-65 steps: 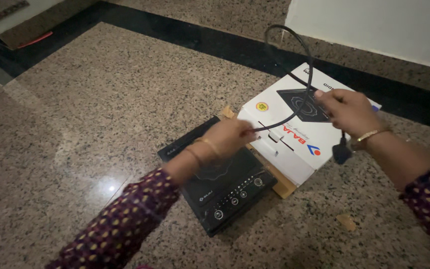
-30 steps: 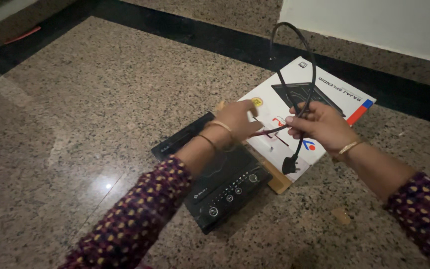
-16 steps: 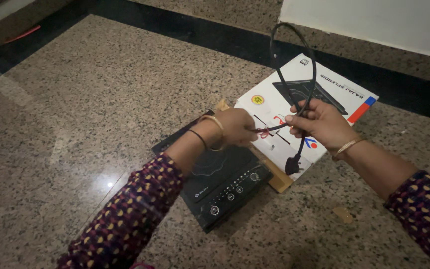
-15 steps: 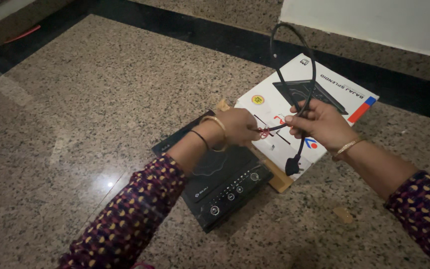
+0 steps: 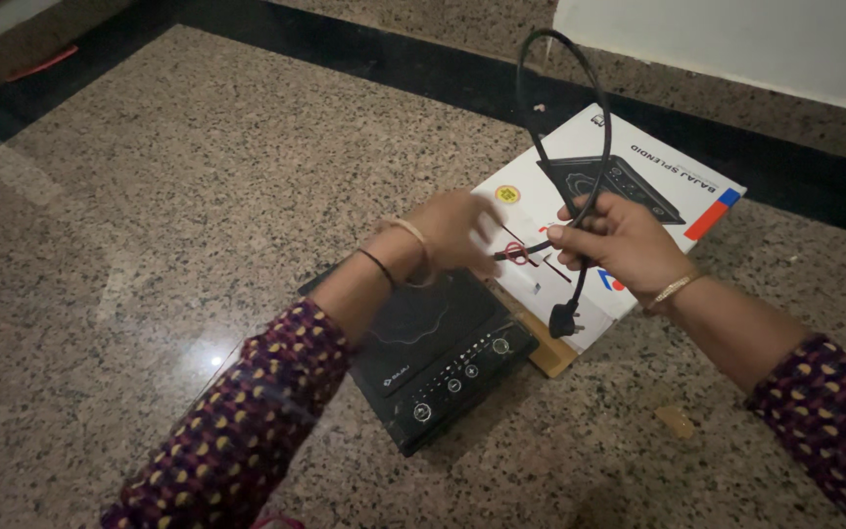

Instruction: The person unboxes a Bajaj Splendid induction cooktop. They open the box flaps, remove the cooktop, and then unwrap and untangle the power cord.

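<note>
Head view: right hand (image 5: 619, 240) clamps the looped black cord (image 5: 540, 147), light and springy; left hand (image 5: 457, 230) pinches its tie (image 5: 518, 253).

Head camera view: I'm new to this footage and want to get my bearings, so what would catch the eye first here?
The black cord stands out first, looped high above the right hand, its plug dangling below. The left hand, blurred, is at a red tie on the cord. Beneath them on the speckled stone floor lie a black cooktop and its white box.
</note>
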